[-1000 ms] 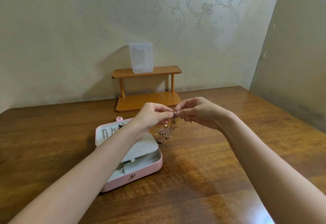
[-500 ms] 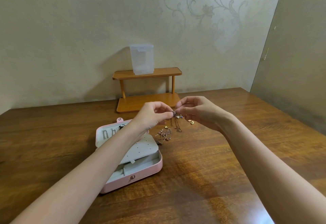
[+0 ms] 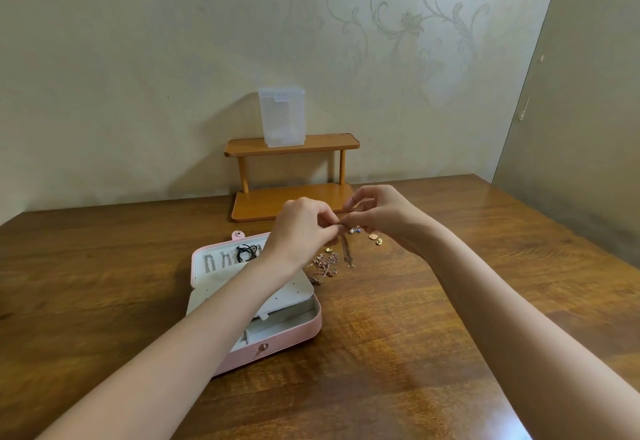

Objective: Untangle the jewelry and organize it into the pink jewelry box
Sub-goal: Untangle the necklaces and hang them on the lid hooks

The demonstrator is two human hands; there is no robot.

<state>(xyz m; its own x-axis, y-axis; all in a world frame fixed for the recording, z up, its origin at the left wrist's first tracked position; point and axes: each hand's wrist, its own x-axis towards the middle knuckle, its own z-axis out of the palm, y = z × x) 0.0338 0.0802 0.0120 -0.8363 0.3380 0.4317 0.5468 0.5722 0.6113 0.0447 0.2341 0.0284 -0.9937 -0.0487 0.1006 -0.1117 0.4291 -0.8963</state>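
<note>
The pink jewelry box (image 3: pixel 277 344) lies open on the wooden table, left of centre, with silver pieces and a black cord (image 3: pixel 246 252) in its lid part. Above the table, just right of the box, my left hand (image 3: pixel 301 228) and my right hand (image 3: pixel 377 214) meet fingertip to fingertip and both pinch a thin chain (image 3: pixel 345 252) that hangs down from them. A tangled heap of rose-gold jewelry (image 3: pixel 325 268) lies on the table under the hands. Small loose pieces (image 3: pixel 375 238) lie beside it, partly hidden by my right hand.
A small two-tier wooden shelf (image 3: pixel 294 176) stands against the wall behind the hands, with a translucent plastic container (image 3: pixel 282 117) on its top tier. The table (image 3: pixel 415 335) reaches a wall on the right.
Both hands have risen slightly and the pinched chain now hangs straighter and longer below the fingertips. The heap on the table has stayed where it was.
</note>
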